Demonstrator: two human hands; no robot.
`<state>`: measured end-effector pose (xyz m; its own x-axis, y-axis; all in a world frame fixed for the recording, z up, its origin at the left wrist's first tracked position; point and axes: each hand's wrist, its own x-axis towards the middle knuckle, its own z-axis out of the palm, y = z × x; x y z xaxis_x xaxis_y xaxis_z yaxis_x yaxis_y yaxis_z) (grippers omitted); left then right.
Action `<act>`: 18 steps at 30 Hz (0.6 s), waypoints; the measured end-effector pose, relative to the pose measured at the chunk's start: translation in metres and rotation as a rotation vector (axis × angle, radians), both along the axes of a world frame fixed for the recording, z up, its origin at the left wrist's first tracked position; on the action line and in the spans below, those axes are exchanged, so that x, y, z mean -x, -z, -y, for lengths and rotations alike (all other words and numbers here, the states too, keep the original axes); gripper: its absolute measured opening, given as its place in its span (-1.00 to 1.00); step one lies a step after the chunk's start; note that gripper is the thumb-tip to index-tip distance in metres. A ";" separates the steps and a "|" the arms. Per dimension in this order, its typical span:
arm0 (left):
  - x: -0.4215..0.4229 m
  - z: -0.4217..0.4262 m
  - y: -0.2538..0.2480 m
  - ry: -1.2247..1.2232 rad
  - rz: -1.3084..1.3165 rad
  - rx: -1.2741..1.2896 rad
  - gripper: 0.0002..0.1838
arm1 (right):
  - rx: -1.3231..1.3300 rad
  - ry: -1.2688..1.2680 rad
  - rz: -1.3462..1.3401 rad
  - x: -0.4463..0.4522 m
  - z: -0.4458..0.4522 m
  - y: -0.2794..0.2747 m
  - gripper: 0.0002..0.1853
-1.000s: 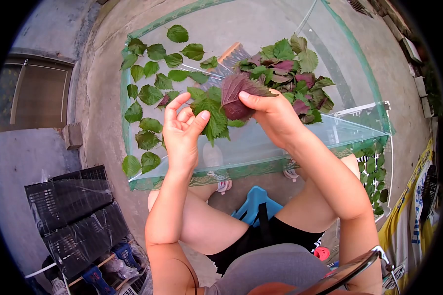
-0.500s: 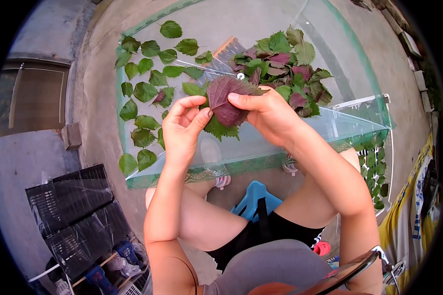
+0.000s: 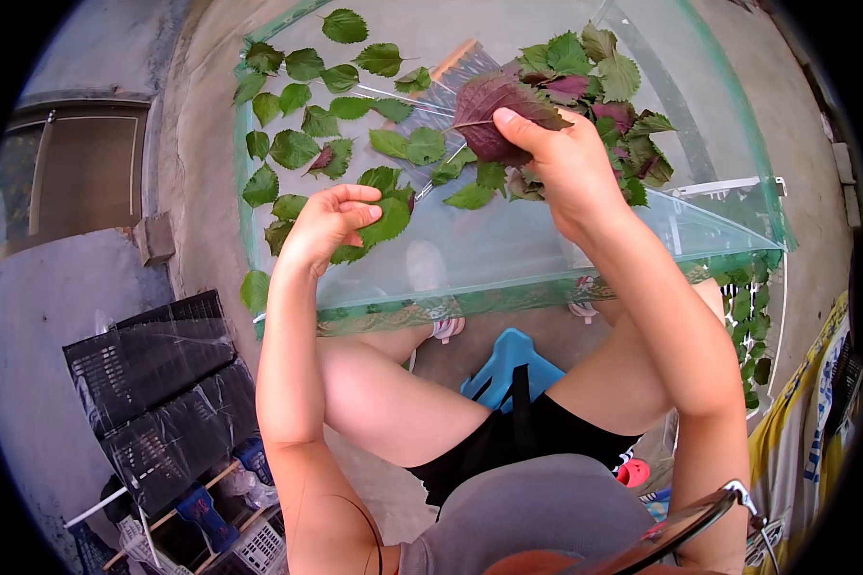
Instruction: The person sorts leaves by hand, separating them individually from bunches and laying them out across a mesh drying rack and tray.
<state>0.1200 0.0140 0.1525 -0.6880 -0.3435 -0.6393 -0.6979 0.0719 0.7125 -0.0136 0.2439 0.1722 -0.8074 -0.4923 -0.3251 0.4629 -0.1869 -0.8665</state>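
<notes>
My right hand [image 3: 561,158] is closed on a large purple leaf [image 3: 494,110], the thumb lying across its face. In my left hand [image 3: 331,225] a green leaf [image 3: 387,222] is pinched between thumb and fingers, low over the net; other green leaves show around it. A heap of green and purple leaves [image 3: 568,57] lies beyond my right hand. Single green leaves [image 3: 293,149] are spread over the left part of the net-covered surface [image 3: 508,254]. A few more green leaves [image 3: 425,145] rest between my hands.
Green lace [image 3: 451,305] edges the net near my knees. Below it is a blue plastic stool [image 3: 511,364]. Black crates [image 3: 153,374] stand at the left. A rack with leaves [image 3: 753,331] and a yellow and white sack [image 3: 786,441] are at the right.
My hands have moved apart. The left hand went left and down with green leaf, the right hand went right and up with the purple leaf. The view has shifted slightly.
</notes>
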 end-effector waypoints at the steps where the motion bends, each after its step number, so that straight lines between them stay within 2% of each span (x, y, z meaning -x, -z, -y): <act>1: -0.003 0.003 0.000 -0.004 0.009 0.007 -0.69 | -0.041 0.002 -0.001 0.001 -0.001 -0.001 -0.78; 3: -0.005 0.007 -0.004 0.141 0.214 0.101 -0.69 | -0.008 0.016 0.011 0.003 -0.001 0.000 -0.79; 7: -0.020 0.012 -0.005 0.241 0.311 0.100 -0.74 | 0.071 0.024 -0.007 0.005 0.001 0.006 -0.82; 12: -0.034 0.015 -0.004 0.254 0.352 0.335 -0.88 | 0.123 0.043 -0.028 0.001 0.001 0.005 -0.83; 18: -0.052 0.027 -0.016 0.183 0.403 0.409 -0.88 | 0.104 0.044 -0.041 0.002 -0.003 0.007 -0.85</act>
<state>0.1720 -0.0125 0.1682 -0.4898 -0.5153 -0.7033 -0.8579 0.4286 0.2834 -0.0159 0.2465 0.1656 -0.8406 -0.4854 -0.2404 0.4166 -0.2958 -0.8596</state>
